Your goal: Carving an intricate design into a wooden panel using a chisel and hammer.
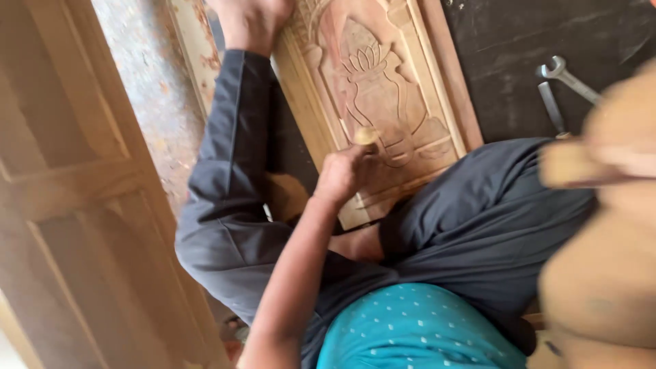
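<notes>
Carved pale-wood relief panel (383,102) is being propped against the knees, long axis running away from the body | right hand (342,174), nearer, is being closed on a small tan block (367,135) | left hand (251,24) is being pressed on the far edge, grip unclear.

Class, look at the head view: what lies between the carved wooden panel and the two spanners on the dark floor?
Only bare dark floor lies between the panel and the spanners; the head view shows nothing else in that stretch.

Left hand (342,174) gripping a small tool (367,135) on carved wooden panel (383,89).
</notes>
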